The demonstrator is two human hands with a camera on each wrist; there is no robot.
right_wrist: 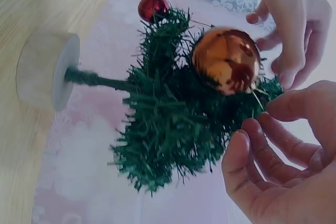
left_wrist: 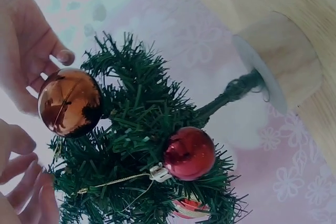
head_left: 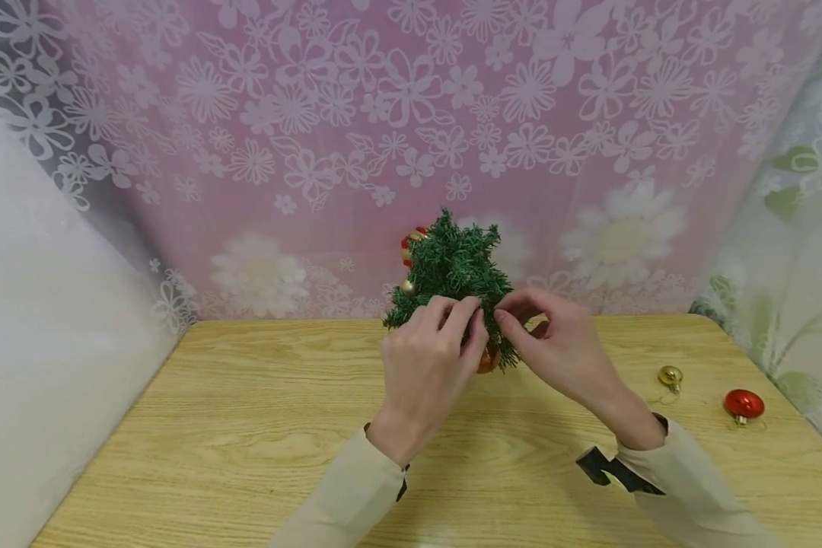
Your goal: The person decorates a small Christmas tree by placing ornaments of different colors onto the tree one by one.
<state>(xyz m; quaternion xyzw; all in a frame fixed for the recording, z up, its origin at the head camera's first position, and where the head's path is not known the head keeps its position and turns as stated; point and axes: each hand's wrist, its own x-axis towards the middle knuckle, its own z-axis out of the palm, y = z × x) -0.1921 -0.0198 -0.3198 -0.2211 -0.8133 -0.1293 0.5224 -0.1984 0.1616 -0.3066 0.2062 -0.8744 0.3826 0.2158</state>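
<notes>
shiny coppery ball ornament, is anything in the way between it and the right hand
Nothing visible blocks it: in the right wrist view, the right hand is close to the shiny coppery ball ornament, the green bristly tree branches show behind the ball, and the left hand is to one side.

- I can read no text, label, brand, number or sign anywhere in my three views.
</notes>
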